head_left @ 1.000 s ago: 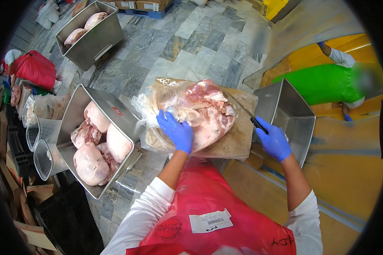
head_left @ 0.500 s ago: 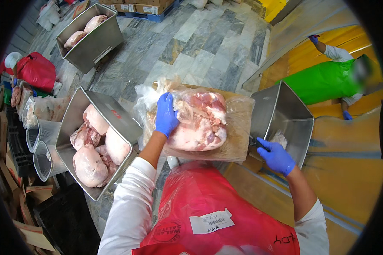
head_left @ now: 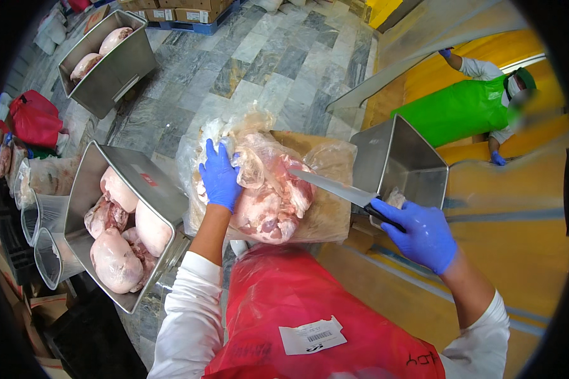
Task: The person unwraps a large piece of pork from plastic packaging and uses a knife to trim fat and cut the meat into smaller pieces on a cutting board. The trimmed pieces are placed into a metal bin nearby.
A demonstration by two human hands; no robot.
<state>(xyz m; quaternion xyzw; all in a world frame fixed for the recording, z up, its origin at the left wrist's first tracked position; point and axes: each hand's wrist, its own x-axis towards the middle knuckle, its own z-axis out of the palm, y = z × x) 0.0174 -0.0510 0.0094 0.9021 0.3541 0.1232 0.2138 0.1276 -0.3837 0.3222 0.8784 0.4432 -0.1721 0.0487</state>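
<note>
My right hand [head_left: 423, 234], in a blue glove, grips the black handle of a long knife [head_left: 335, 187]. Its blade points left, the tip over or against a slab of pink and white raw meat [head_left: 269, 211]. My left hand [head_left: 220, 180], also in a blue glove, lies with fingers spread on the crumpled clear plastic film [head_left: 193, 158] at the meat's left side. Part of that film covers the meat. Under the meat is a brown cardboard box [head_left: 332, 215] lined with plastic. Whether the blade tip touches the meat I cannot tell.
Left stands a steel bin [head_left: 76, 221] of large meat pieces; right, a steel bin [head_left: 433, 183] with some crumpled plastic. Another meat bin [head_left: 117, 76] is farther back. A person in a green apron [head_left: 449, 114] is at right, another in red [head_left: 35, 123] at far left.
My right hand has raised the knife from beside the right bin, bringing its blade over the meat. My left hand's fingers have spread. The meat has turned, and the whole view has shifted slightly.
</note>
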